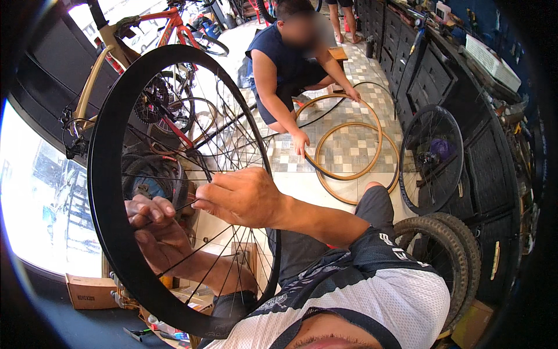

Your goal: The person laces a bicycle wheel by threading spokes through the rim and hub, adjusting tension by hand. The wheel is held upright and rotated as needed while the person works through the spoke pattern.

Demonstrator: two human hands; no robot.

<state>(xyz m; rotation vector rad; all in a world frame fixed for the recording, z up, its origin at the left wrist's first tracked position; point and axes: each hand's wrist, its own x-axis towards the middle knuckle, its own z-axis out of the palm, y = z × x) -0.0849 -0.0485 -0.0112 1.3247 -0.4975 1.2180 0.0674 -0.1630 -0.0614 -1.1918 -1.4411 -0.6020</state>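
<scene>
A bicycle wheel with a deep black rim [106, 192] and thin black spokes stands upright in front of me, leaning close to my chest. My right hand [241, 196] reaches across the near side of the wheel, thumb and fingers pinched on a spoke [186, 205]. Behind the spokes, my left hand [160, 230] comes up through the wheel's far side. Its fingers are curled around the same spoke close to the rim's inner edge; the fingertips are partly hidden by the rim.
A co-worker [285, 64] crouches ahead, both hands on a tan-edged tyre [375, 119]; another tan tyre [397, 168] lies beneath. At right stand a spoked wheel [408, 174] and knobby tyres [465, 244] against black cabinets [430, 81]. An orange bicycle frame [172, 23] is at upper left, a cardboard box [90, 292] at lower left.
</scene>
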